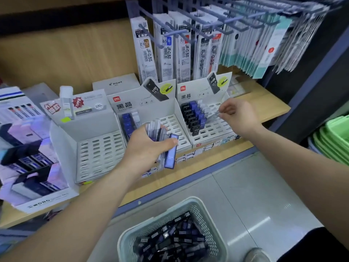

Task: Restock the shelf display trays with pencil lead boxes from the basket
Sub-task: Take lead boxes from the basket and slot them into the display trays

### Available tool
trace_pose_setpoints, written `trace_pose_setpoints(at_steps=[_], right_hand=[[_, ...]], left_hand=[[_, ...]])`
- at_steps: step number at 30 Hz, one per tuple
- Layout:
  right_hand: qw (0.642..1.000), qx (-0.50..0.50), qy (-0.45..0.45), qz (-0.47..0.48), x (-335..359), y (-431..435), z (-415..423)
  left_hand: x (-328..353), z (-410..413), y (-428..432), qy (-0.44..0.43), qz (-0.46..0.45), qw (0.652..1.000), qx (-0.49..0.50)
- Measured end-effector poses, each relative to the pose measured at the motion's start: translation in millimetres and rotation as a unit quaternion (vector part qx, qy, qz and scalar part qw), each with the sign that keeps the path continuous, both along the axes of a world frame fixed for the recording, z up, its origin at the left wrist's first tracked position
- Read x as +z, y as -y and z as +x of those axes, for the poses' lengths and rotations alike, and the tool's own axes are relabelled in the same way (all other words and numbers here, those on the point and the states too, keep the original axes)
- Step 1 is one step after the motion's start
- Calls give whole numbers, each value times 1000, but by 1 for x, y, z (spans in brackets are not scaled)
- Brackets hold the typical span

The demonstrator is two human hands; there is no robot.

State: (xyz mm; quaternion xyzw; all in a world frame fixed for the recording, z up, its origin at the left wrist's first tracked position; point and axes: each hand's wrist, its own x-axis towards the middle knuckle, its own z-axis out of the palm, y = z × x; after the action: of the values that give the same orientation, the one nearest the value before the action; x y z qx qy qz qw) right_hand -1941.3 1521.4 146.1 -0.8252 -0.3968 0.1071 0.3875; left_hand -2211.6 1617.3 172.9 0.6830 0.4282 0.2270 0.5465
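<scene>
Basket [191,201] stands on the floor below the shelf's front edge, close to the person, so loose pencil lead boxes [173,241] heaped inside are an easy reach. Left hand [145,148] is held over the front edge of the shelf [207,157], before the middle tray [176,127]. Its fingers and thumb are curled round a fanned bundle of boxes [171,154], blue one outermost; judged to serve as a ready stock, saving repeated stoops. Right hand [239,116] reaches over the right tray [217,129], thumb and fingertips pinching what appears to be a single pale box [213,115], though blur prevents certainty. It is angled toward the slots beside the black and blue columns along that tray's left side, consistent with filling column by column, sorted by colour. Middle tray has only a short blue column and a white box at its back left corner. Left tray [98,154] shows its slots unfilled. Hanging refill packs [185,50] line the rear wall above.
</scene>
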Motion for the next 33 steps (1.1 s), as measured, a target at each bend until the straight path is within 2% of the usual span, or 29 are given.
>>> trace_pose_setpoints(at_steps=[8,13,19,22,24,26,29,33], right_hand=[[990,63,122,-16,1,-12,-5],[982,68,177,-2,-1,-18,-1],[980,93,171,-41,-12,-20,-4],[983,70,166,-17,0,-16,-9],[992,50,111,17,15,-8,-25],[995,90,-34,31,27,-2,-56],[951,203,-232,25,35,1,-103],[928,210,-306,18,33,0,-123]], left_hand=[[-9,2,-2,-13,-15,1000,-11],[-10,-1,-2,-14,-18,1000,-13],[-12,-1,-5,-5,-18,1000,-12],[-12,-1,-6,8,-18,1000,-9],[-12,-1,-7,14,-18,1000,-2],[-12,0,-9,31,-27,999,8],[-11,3,-9,49,-34,998,16],[-11,6,-7,83,-53,995,14]])
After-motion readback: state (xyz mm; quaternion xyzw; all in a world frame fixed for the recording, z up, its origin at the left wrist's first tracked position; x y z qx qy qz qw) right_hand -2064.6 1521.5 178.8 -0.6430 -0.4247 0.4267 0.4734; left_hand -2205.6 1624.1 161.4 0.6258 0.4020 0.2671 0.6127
